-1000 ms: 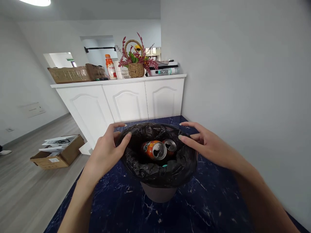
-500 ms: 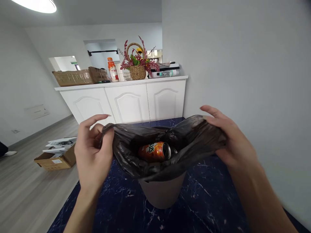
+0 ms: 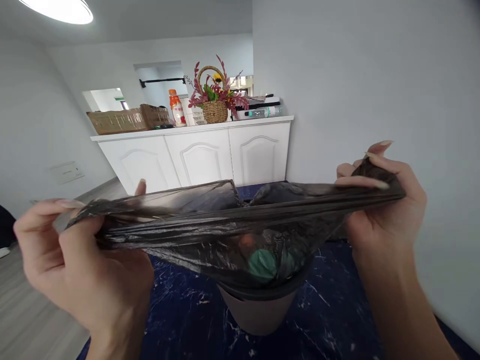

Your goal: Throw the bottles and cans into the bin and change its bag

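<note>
A thin black plastic bag (image 3: 225,225) is stretched wide and nearly flat across the view, over a grey bin (image 3: 258,312). My left hand (image 3: 86,250) pinches one end of its rim at the left. At the right, my right hand (image 3: 386,200) grips the opposite end. The bag's lower part sits inside the dark rim of the bin. Through the plastic, an orange patch and a round green shape show faintly; what they are cannot be made out.
The bin stands on a dark blue marbled table (image 3: 180,305). Beyond is a white cabinet (image 3: 202,160) bearing a cardboard box (image 3: 120,121), an orange-capped bottle (image 3: 177,109), a flower basket (image 3: 215,111) and a clear bottle (image 3: 264,112). A person's foot shows at far left.
Both hands have moved apart and pulled the bag's rim taut. The mouth has closed to a narrow line, hiding the orange can that lay visible inside.
</note>
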A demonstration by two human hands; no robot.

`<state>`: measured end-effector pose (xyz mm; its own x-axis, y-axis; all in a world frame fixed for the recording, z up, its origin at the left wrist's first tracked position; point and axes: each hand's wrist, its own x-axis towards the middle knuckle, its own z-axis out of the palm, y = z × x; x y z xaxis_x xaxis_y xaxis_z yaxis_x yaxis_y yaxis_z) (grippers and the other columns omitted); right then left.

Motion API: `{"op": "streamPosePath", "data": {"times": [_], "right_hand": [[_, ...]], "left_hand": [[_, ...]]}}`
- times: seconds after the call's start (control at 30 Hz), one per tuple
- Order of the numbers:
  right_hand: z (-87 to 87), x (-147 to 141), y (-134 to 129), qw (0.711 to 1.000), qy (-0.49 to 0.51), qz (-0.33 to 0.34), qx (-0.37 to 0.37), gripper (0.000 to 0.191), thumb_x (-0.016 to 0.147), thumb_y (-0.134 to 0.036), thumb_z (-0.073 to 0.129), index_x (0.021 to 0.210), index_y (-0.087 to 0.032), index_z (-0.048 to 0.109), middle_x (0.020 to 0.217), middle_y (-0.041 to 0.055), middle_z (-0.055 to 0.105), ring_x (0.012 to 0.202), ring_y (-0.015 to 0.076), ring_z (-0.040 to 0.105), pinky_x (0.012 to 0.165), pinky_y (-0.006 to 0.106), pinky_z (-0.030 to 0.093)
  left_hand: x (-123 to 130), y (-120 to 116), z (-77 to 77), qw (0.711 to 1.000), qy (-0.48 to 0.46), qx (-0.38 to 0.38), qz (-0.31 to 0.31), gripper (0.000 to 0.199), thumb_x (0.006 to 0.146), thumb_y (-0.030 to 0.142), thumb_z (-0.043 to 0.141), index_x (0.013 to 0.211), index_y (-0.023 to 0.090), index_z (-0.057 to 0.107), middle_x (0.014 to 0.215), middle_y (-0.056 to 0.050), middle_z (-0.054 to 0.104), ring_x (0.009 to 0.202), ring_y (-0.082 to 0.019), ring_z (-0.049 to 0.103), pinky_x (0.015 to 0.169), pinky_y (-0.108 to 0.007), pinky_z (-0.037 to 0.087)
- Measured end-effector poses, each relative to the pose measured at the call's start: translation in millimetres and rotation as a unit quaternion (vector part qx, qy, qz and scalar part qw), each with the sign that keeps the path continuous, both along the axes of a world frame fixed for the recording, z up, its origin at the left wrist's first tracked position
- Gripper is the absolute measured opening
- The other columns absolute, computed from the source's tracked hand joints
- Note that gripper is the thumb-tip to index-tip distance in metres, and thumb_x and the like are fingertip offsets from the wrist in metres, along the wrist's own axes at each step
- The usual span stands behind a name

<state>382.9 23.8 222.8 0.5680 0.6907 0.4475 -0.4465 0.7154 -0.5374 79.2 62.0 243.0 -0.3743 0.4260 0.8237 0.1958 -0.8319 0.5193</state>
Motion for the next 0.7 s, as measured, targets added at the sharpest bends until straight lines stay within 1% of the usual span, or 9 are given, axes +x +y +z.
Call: {"op": "streamPosePath", "data": {"times": [0.1,0.17,0.23,0.3,0.37,0.43,0.5,0.6,0.7], "right_hand": [[0.5,5.1,1.3,1.0,-0.005,0.024,-0.015,0.018,0.079,-0.014,0.073,0.085,-0.031,0.068,0.067,-0.0029,0.037,0.056,0.0154,0.03,0.036,0.029,0.031],[-2.5,11.5,2.2,0.997,-0.044,0.014,-0.056,0.013,0.078,-0.018,0.073,0.083,-0.029,0.069,0.067,-0.0023,0.037,0.055,0.0144,0.03,0.034,0.028,0.018],[-6.8,18.7,2.4,0.981,-0.142,-0.013,-0.13,0.005,0.082,-0.026,0.074,0.086,-0.028,0.071,0.069,-0.0012,0.044,0.056,0.0132,0.034,0.037,0.026,0.019],[-11.4,24.5,1.4,0.934,-0.288,-0.065,-0.199,0.013,0.087,-0.039,0.077,0.096,-0.029,0.076,0.079,0.0015,0.057,0.062,0.0142,0.046,0.045,0.026,0.032],[-16.0,26.9,-0.1,0.86,-0.438,-0.131,-0.226,0.027,0.089,-0.053,0.077,0.104,-0.03,0.078,0.093,0.0054,0.067,0.076,0.0188,0.058,0.057,0.03,0.045],[-21.1,25.8,-1.0,0.784,-0.548,-0.198,-0.213,0.04,0.09,-0.066,0.073,0.105,-0.03,0.079,0.1,0.009,0.071,0.087,0.0254,0.063,0.066,0.037,0.049],[-26.6,22.6,-1.3,0.726,-0.611,-0.245,-0.202,0.045,0.092,-0.072,0.067,0.101,-0.03,0.078,0.098,0.0107,0.073,0.092,0.0302,0.063,0.07,0.041,0.05],[-33.5,18.5,-2.3,0.67,-0.658,-0.271,-0.211,0.046,0.097,-0.073,0.059,0.092,-0.03,0.077,0.088,0.0103,0.074,0.089,0.031,0.064,0.068,0.041,0.049],[-34.5,19.6,-6.5,0.658,-0.677,-0.258,-0.206,0.048,0.097,-0.074,0.058,0.084,-0.031,0.075,0.079,0.0094,0.07,0.08,0.0287,0.063,0.062,0.038,0.046]], "left_hand": [[4.7,-3.3,0.4,0.994,-0.104,-0.016,-0.002,0.017,0.071,0.016,0.063,0.076,0.024,0.05,0.08,0.003,0.042,0.062,-0.012,0.055,0.074,-0.045,0.068],[5.4,-2.7,-1.5,0.997,-0.076,-0.033,-0.002,0.016,0.065,0.015,0.063,0.076,0.024,0.055,0.079,0.003,0.047,0.059,-0.011,0.054,0.059,-0.036,0.063],[3.0,-1.9,-4.9,0.999,-0.019,-0.042,-0.002,0.021,0.063,0.013,0.065,0.081,0.023,0.061,0.08,0.002,0.051,0.062,-0.011,0.053,0.053,-0.028,0.053],[-1.0,-2.6,-8.6,0.994,0.078,-0.072,0.011,0.029,0.068,0.012,0.071,0.094,0.025,0.065,0.079,0.002,0.052,0.065,-0.012,0.051,0.053,-0.025,0.044],[-4.8,-4.8,-10.9,0.973,0.21,-0.092,0.03,0.033,0.075,0.02,0.077,0.106,0.027,0.066,0.083,0.001,0.055,0.066,-0.013,0.052,0.055,-0.027,0.042],[-7.7,-7.0,-11.6,0.942,0.323,-0.076,0.049,0.03,0.081,0.034,0.079,0.109,0.029,0.067,0.094,-0.002,0.062,0.069,-0.016,0.056,0.06,-0.032,0.046],[-10.5,-7.4,-11.7,0.909,0.409,-0.057,0.058,0.029,0.086,0.046,0.077,0.108,0.03,0.07,0.107,-0.006,0.068,0.077,-0.02,0.062,0.069,-0.036,0.051],[-16.6,-3.8,-13.0,0.862,0.501,-0.064,0.05,0.034,0.088,0.058,0.077,0.111,0.033,0.074,0.107,-0.006,0.076,0.087,-0.027,0.069,0.074,-0.039,0.054],[-24.9,1.9,-13.8,0.841,0.538,-0.049,0.034,0.028,0.089,0.058,0.078,0.103,0.033,0.077,0.094,-0.003,0.079,0.084,-0.027,0.071,0.074,-0.037,0.054]]}}
